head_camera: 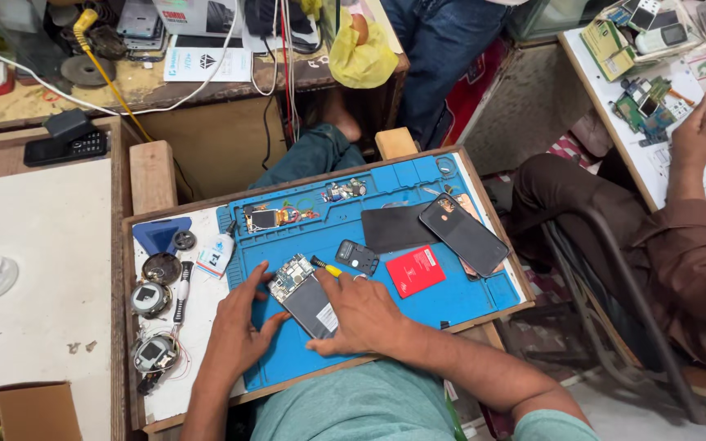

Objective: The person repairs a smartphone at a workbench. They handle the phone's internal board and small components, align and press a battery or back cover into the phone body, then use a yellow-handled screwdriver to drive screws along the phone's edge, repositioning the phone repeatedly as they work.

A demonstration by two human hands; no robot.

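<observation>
Cluttered bench (165, 245) carries a blue mat (418, 188); left hand (239, 331) lies spread just beside the opened phone (308, 298), right hand (365, 314) presses on it, pinching a yellow-handled screwdriver (326, 266); red card (415, 270) near

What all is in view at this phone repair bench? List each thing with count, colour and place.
Opened phone with bare circuit board: 1, dark grey, on the mat between both hands.
Blue rubber work mat: 1, blue, on the wooden tray.
Yellow-handled screwdriver: 1, yellow and black, by the right hand's fingers.
Small grey camera-frame part: 1, dark grey, mid mat.
Red card: 1, red, mat right of centre.
Black phone back cover: 1, black, mat's right end.
White glue bottle: 1, white, mat's left edge.
Round metal parts: about 3, silver-black, tray's left strip.
Co-worker's hand: 1, at the right-hand table.
Left hand: 1, steadying the phone.
Right hand: 1, resting on the phone.
</observation>
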